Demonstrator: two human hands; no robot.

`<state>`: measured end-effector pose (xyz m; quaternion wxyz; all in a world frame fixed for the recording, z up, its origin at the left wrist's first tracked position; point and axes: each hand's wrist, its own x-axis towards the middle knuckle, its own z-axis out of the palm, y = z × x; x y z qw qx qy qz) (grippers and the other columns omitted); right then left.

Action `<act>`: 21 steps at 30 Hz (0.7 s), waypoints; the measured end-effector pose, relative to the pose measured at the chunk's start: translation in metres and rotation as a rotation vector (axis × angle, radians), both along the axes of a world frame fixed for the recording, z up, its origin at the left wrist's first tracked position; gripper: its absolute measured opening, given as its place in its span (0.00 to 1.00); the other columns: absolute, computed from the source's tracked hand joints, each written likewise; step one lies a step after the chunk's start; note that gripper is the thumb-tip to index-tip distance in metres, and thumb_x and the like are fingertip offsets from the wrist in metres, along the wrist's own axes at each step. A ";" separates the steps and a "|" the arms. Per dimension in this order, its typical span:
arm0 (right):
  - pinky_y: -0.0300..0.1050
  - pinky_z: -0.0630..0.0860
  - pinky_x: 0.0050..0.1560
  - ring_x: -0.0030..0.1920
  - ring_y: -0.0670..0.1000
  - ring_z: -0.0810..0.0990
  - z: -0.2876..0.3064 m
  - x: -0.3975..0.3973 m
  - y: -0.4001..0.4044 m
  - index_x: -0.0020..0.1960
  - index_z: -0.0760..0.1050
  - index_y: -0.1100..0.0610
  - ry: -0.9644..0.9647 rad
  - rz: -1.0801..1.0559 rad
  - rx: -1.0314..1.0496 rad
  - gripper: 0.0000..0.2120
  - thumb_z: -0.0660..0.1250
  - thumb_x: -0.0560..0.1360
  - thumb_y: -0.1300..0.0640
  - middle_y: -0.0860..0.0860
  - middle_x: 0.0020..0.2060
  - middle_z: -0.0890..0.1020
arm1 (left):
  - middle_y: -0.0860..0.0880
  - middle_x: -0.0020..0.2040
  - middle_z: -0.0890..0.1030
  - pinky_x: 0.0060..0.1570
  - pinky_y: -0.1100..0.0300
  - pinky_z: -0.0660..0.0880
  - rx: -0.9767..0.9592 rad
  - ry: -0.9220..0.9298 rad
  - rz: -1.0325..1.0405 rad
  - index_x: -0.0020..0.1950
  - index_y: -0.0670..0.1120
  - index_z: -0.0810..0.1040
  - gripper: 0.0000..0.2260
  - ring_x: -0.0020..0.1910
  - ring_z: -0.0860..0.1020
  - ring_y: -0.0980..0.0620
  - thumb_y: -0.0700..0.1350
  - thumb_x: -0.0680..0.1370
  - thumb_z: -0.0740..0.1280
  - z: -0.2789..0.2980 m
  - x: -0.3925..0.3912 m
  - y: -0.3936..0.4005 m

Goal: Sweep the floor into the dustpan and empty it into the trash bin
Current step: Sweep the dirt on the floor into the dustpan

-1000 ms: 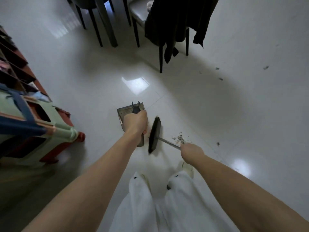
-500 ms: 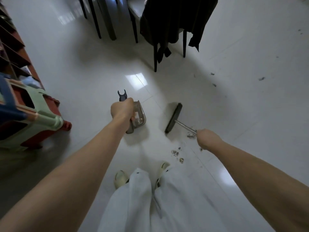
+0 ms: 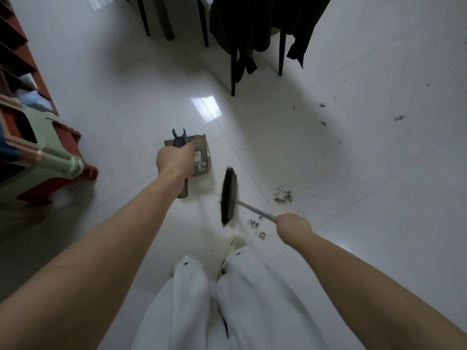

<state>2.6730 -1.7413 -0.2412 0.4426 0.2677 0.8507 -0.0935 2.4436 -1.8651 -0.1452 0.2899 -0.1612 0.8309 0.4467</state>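
The left hand stays closed on the dustpan handle; the right hand grips the broom. The broom head has swung back between pan and debris pile, leaving crumbs unswept on the floor.

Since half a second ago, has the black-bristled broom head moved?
Yes. The black-bristled broom head has pulled back toward the person's shoes, away from the dark chair leg; the scattered debris pile now lies on its right.
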 end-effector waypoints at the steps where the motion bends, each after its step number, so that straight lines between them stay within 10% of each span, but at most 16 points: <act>1: 0.43 0.73 0.41 0.41 0.52 0.74 0.005 0.007 0.006 0.64 0.73 0.59 0.001 -0.011 0.013 0.17 0.53 0.79 0.66 0.54 0.50 0.78 | 0.48 0.23 0.68 0.22 0.65 0.61 0.004 0.001 0.003 0.32 0.44 0.66 0.10 0.17 0.65 0.52 0.38 0.73 0.61 0.002 0.005 0.000; 12: 0.46 0.77 0.47 0.44 0.54 0.77 0.021 0.034 -0.041 0.62 0.73 0.62 0.137 -0.049 0.002 0.15 0.57 0.78 0.66 0.56 0.48 0.78 | 0.46 0.29 0.70 0.31 0.60 0.63 0.027 0.009 0.028 0.33 0.44 0.67 0.05 0.26 0.66 0.47 0.42 0.66 0.62 0.005 0.059 -0.064; 21: 0.44 0.71 0.38 0.40 0.53 0.74 -0.011 0.122 -0.149 0.65 0.73 0.57 0.060 0.097 -0.121 0.21 0.54 0.76 0.68 0.55 0.48 0.77 | 0.46 0.27 0.69 0.18 0.69 0.61 0.055 0.014 -0.017 0.32 0.43 0.68 0.11 0.21 0.66 0.51 0.38 0.75 0.61 -0.004 0.165 -0.134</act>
